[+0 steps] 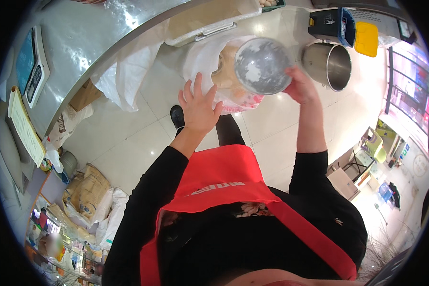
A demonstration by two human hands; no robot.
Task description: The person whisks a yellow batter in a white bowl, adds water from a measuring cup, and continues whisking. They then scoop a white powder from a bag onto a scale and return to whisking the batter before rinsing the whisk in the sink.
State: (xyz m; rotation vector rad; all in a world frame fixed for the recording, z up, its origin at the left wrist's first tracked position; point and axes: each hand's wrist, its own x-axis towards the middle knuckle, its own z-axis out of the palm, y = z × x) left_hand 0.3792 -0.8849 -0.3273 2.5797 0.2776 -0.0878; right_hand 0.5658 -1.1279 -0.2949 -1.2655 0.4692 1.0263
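My right hand (302,85) grips the right rim of a round metal bowl (268,60). Patches of white powder cling to the bowl's inside. Beneath and left of the bowl, a white plastic sack (200,59) stands on the floor with its mouth spread. Tan material (226,77) shows inside, partly hidden by the bowl; I cannot tell what it is. Pink print marks the sack's near edge. My left hand (202,109) holds nothing, its fingers spread at the sack's near left side. Whether the fingertips touch the plastic is unclear.
A steel pot (316,62) lies tipped on the tiled floor at right, near a dark bin (327,26) with a yellow lid (366,39). A metal counter (75,39) curves along the upper left, bearing a scale (35,71). Paper sacks (91,191) lie lower left.
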